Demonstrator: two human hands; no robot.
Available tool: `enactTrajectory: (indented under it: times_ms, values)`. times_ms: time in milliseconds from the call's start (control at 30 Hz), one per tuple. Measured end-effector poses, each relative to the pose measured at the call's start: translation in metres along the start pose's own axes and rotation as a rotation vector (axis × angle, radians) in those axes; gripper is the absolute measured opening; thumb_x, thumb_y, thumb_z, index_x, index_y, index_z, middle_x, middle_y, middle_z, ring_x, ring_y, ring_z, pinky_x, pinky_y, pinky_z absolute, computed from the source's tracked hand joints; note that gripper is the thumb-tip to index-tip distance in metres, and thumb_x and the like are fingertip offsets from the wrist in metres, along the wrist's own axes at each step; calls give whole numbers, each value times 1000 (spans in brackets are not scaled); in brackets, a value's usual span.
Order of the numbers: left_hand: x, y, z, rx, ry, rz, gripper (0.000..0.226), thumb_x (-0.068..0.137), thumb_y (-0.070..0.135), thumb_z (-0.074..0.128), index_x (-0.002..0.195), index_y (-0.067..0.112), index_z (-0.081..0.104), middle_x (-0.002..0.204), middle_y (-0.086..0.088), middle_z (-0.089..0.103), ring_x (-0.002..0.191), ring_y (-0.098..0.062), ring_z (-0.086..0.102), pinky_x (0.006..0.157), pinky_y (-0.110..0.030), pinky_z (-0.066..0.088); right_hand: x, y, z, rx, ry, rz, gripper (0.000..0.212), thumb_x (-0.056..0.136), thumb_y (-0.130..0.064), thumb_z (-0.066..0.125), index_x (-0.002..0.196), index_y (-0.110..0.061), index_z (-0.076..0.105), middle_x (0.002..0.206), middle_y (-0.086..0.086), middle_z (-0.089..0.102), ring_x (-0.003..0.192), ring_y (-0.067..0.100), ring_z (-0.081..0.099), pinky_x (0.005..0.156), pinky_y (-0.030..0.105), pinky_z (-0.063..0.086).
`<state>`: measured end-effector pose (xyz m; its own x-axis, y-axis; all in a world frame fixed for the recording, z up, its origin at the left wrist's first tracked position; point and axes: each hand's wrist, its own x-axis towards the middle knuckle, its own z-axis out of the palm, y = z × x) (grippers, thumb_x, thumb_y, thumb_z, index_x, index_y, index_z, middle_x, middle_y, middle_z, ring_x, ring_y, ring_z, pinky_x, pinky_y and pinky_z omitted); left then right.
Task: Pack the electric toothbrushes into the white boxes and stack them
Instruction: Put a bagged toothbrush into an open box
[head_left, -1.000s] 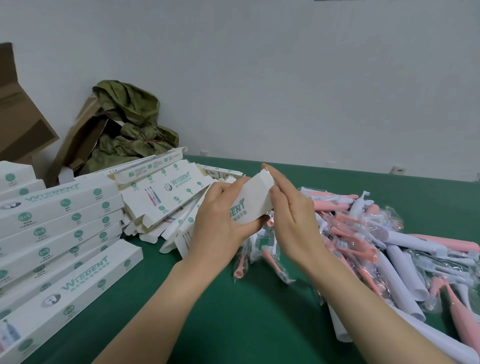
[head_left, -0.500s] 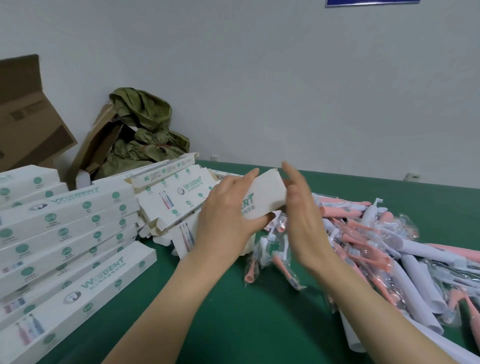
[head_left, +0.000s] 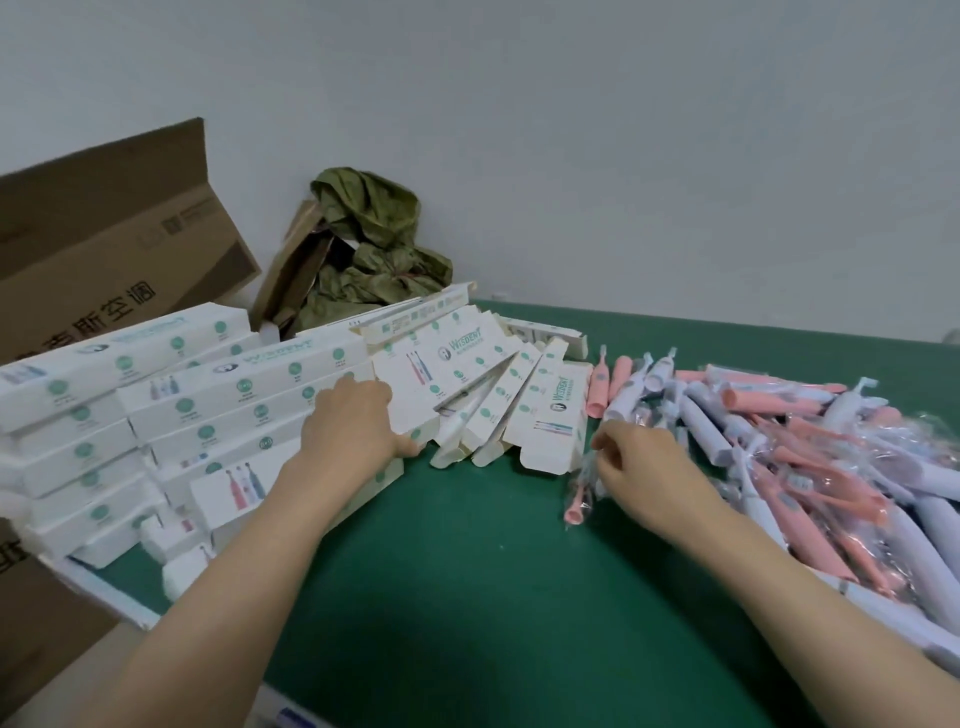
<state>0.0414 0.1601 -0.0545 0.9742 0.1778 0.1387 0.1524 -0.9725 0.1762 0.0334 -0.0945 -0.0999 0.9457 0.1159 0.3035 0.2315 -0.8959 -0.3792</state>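
Closed white toothbrush boxes (head_left: 182, 410) are stacked in rows on the left of the green table (head_left: 467, 582). My left hand (head_left: 353, 426) lies palm down on the right end of a white box (head_left: 228, 491) on the near stack, fingers curled over its edge. Flat, unfolded white boxes (head_left: 493, 395) fan out in the middle. A heap of pink and white electric toothbrushes (head_left: 810, 447) in clear wrap fills the right side. At the heap's left edge, my right hand (head_left: 644, 462) pinches a plastic-wrapped pink brush piece (head_left: 577, 499).
A large brown cardboard carton (head_left: 104, 249) stands open at the far left. A crumpled green cloth bundle (head_left: 374, 244) and folded cardboard lean against the white wall. Another carton's corner (head_left: 31, 623) sits at the lower left.
Both hands held one white box in mid-air. Now the left hand has carried it left onto the stack, and the right hand has dropped to the toothbrush heap and pinched a wrapped piece.
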Motion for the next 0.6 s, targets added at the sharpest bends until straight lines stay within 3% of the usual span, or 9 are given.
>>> enactTrajectory:
  times_ms: [100, 400, 600]
  values:
    - [4, -3, 10, 65, -49, -57, 71, 75, 47, 75, 131, 12, 47, 122, -12, 49, 114, -31, 46, 87, -37, 44, 0, -1, -2, 21, 19, -14, 20, 91, -14, 45, 101, -10, 62, 96, 10, 67, 81, 23, 61, 75, 38, 52]
    - [0, -7, 24, 150, 49, -99, 43, 81, 31, 72, 112, 12, 48, 107, -7, 56, 99, -26, 52, 64, -31, 35, 2, 4, 1, 0, 10, -32, 19, 92, -15, 45, 98, -11, 62, 93, 8, 66, 78, 21, 60, 74, 36, 51]
    - [-7, -3, 26, 232, 84, -102, 34, 90, 29, 61, 118, 13, 51, 117, -9, 48, 113, -27, 43, 69, -27, 32, 2, 4, 2, -10, -38, -19, 19, 92, -16, 45, 94, -11, 63, 91, 5, 66, 80, 20, 59, 76, 37, 51]
